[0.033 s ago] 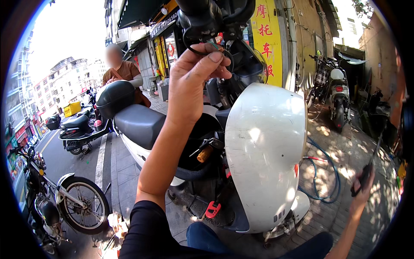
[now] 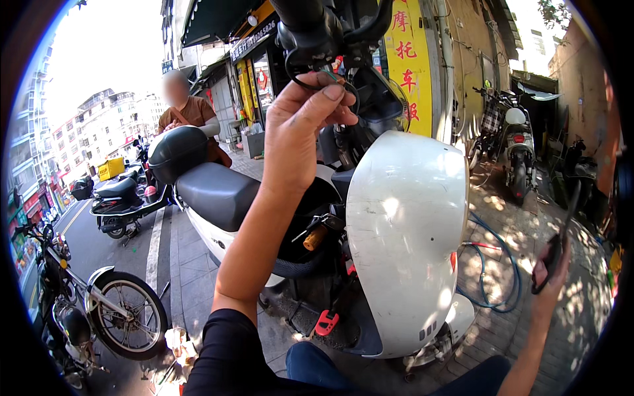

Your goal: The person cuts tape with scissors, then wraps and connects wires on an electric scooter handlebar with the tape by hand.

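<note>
Left hand (image 2: 298, 125) pinches wires (image 2: 333, 76), right hand (image 2: 559, 276) grips a dark tool (image 2: 565, 231), white panel (image 2: 406, 237) and blue hose (image 2: 490, 305) between.

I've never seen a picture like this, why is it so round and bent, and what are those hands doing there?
There is no robot here, just a person's two bare hands. The view comes from a wide fisheye camera worn on the head, looking down, so straight edges bend near the rim. The left hand pinches thin wires below the handlebar of a white scooter. The right hand, out to the side, holds a long dark tool, too blurred to identify. Low on the scooter, a small red object shows near the footboard. A blue hose lies looped on the pavement, and another person is behind the scooter.
</note>
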Demonstrator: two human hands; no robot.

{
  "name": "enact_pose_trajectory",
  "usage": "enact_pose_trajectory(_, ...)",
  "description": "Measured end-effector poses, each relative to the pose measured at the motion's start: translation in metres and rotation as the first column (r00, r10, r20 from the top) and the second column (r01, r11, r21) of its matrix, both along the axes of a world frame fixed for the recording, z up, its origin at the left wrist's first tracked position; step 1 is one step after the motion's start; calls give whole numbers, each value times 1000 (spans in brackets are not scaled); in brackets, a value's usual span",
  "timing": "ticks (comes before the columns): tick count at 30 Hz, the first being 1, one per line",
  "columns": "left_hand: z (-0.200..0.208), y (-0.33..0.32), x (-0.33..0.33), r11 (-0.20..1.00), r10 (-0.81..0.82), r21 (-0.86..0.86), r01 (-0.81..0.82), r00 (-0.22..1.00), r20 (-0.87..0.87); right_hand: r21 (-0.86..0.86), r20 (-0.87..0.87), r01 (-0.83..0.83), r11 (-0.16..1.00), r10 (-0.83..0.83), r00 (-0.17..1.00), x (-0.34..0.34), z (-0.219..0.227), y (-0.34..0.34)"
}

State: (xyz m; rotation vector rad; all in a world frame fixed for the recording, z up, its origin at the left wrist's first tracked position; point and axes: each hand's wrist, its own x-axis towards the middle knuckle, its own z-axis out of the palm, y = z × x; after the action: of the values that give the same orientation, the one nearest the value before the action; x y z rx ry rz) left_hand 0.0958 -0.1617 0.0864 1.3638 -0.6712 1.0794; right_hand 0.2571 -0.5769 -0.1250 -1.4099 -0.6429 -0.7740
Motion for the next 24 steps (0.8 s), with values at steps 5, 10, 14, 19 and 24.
enact_pose_trajectory(5,-8,4,-10,994,-51,-93,50,999,-6,-236,611,-127,963,249,752,-53,131,194)
enact_pose_trajectory(10,-8,-2,2,967,-234,-104,233,972,-4,-227,682,61,972,114,722,-71,180,251)
enact_pose_trajectory(14,-9,-7,-3,952,-284,-112,285,958,26,-250,659,103,963,92,747,-74,179,262)
enact_pose_trajectory(19,-10,0,3,947,-296,-119,298,955,31,-234,637,184,955,7,771,-78,178,264)
enact_pose_trajectory(24,-11,-1,3,955,-272,-119,273,962,24,-239,630,212,948,-14,777,-79,178,264)
